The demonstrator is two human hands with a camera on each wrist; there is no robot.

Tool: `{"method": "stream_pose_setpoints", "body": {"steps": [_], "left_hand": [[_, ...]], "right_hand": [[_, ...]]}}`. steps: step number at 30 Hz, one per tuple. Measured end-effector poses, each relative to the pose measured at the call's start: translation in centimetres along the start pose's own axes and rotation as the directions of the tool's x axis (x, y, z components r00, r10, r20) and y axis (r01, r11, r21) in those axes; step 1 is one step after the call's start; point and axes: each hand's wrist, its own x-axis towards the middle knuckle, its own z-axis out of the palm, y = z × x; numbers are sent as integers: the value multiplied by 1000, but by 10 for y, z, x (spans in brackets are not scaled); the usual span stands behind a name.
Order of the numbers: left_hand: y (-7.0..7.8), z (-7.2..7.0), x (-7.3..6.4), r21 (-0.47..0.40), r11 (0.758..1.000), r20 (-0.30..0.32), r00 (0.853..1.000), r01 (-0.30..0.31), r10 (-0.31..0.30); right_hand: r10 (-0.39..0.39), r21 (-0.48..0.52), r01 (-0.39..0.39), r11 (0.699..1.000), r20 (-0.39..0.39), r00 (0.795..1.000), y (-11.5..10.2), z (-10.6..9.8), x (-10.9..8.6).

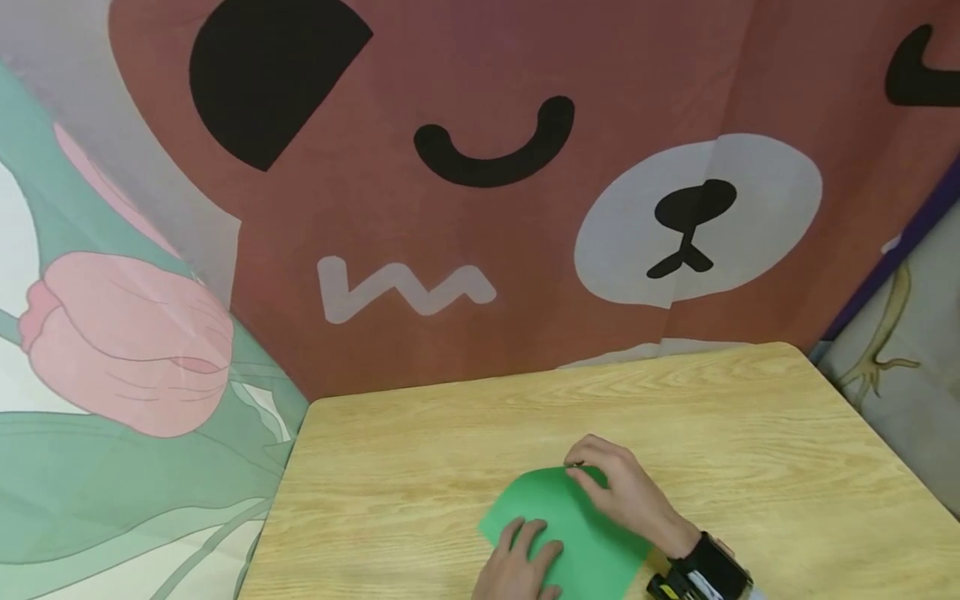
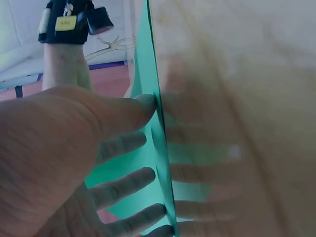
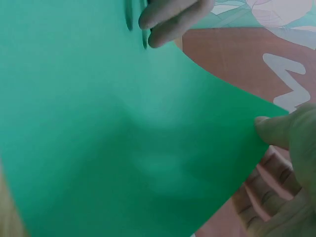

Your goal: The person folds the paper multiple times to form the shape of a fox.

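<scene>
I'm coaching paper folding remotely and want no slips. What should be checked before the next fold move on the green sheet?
1. Green paper sheet lies on the light wooden table: ok.
2. Left hand presses the sheet's near-left part with straight fingers: ok.
3. Right hand pinches the sheet's far corner, lifted and curled over: ok.
4. Corners aligned for the fold: cannot tell, the hands cover them.
5. Table around the sheet free of other objects: ok.
6. Crease already pressed: cannot tell.
</scene>
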Motion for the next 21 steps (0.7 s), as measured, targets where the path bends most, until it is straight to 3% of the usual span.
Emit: {"method": "stream_pose_setpoints", "body": {"steps": [5,12,16,21], "left_hand": [[0,-2,8,-48,999,55,999,2,1],[2,-8,11,-76,996,65,997,52,-47],[0,-7,9,-53,998,78,996,38,-34],[-3,-1,5,35,999,47,999,2,-4]], "right_hand": [[-86,-54,85,995,-23,996,-3,-7,-8],[-219,-116,216,970,-17,975,-6,-6,-14],[-231,-115,228,967,-10,973,-5,-5,-19],[-209,-99,208,973,5,978,-4,-6,-24]]}}
